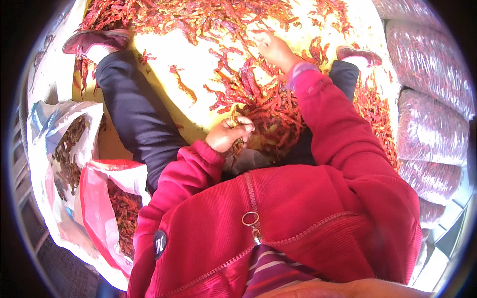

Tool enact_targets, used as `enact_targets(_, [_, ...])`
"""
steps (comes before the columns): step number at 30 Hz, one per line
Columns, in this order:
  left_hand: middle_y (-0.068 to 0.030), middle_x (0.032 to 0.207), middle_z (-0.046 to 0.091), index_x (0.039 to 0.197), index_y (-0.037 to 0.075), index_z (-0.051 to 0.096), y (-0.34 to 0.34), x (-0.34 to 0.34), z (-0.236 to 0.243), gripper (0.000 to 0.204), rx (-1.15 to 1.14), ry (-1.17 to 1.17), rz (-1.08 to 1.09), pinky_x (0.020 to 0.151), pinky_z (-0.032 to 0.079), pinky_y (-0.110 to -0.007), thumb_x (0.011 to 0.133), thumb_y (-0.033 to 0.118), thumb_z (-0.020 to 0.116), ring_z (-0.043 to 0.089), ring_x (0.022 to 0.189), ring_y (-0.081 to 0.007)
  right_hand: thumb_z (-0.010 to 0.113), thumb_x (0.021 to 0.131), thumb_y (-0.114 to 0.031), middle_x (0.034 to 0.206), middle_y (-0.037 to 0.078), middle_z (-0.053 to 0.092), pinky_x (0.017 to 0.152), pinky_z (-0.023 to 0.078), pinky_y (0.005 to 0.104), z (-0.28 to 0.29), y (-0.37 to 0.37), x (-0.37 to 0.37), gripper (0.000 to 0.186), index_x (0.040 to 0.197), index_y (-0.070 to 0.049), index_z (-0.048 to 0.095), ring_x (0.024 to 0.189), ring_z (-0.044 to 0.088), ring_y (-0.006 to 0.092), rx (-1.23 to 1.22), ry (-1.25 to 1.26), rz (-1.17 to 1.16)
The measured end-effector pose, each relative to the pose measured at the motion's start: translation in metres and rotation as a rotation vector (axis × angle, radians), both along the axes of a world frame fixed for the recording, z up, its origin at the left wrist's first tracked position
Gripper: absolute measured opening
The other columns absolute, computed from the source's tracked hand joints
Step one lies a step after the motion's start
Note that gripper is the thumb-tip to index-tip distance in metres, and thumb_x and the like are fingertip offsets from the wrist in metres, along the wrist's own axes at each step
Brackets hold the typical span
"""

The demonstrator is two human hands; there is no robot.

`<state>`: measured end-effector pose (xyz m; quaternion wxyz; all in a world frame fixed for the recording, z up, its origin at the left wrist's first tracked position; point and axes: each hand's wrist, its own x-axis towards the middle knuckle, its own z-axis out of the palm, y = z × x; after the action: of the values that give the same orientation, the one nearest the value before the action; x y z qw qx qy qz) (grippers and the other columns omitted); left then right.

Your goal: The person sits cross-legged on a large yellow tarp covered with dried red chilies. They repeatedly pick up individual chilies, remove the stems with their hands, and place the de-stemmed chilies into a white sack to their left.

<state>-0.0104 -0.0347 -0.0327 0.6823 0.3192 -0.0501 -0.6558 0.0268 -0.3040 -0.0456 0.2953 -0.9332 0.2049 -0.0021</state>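
Observation:
Dried red chilies [253, 84] lie in a loose heap between my legs, on a brightly lit pale yellow surface. My left hand [228, 135] is closed near my lap, thumb against fingers. A pale, yellowish dried chili [233, 115] sticks up out of its grip. Farther out and to the right, my right hand [276, 51] reaches over the scattered chilies, fingers curled in at their edge. Glare washes out its fingertips, so anything pinched there is not clear. More chilies [280, 116] are gathered close to my lap, right of the left hand.
On the left, an open white sack [42, 149] holds brownish chilies, beside a red-and-white bag [94, 193] with darker red ones. Clear plastic packs of chilies [431, 124] are stacked at the right. A wide band of chilies [198, 15] spreads across the far side. My outstretched legs [134, 104] flank the heap.

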Motion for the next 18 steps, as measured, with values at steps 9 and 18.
enact_targets(9, [-0.0033, 0.051, 0.042, 0.062, 0.005, 0.047, 0.002, 0.01, 0.013, 0.025, 0.039, 0.069, 0.012, 0.041, 0.033, -0.024, 0.081, 0.02, 0.044, 0.043, 0.048, -0.0131, 0.052, 0.072, -0.017, 0.08, 0.011, 0.057, 0.067, 0.042, 0.0316, -0.024, 0.001, 0.057, 0.023, 0.092, -0.005, 0.051, 0.075, 0.055, 0.0259, -0.177, 0.016, 0.073])
enact_targets(18, [-0.0014, 0.054, 0.046, 0.078, 0.002, 0.053, -0.004, 0.009, 0.0, 0.012, 0.043, 0.072, 0.115, 0.043, 0.036, -0.023, 0.079, 0.013, 0.049, 0.043, 0.048, -0.0095, 0.052, 0.073, -0.02, 0.077, 0.01, 0.058, 0.064, 0.042, 0.0276, 0.0, -0.002, 0.012, 0.022, 0.09, -0.005, 0.053, 0.067, 0.054, 0.0193, 0.153, -0.129, -0.022])
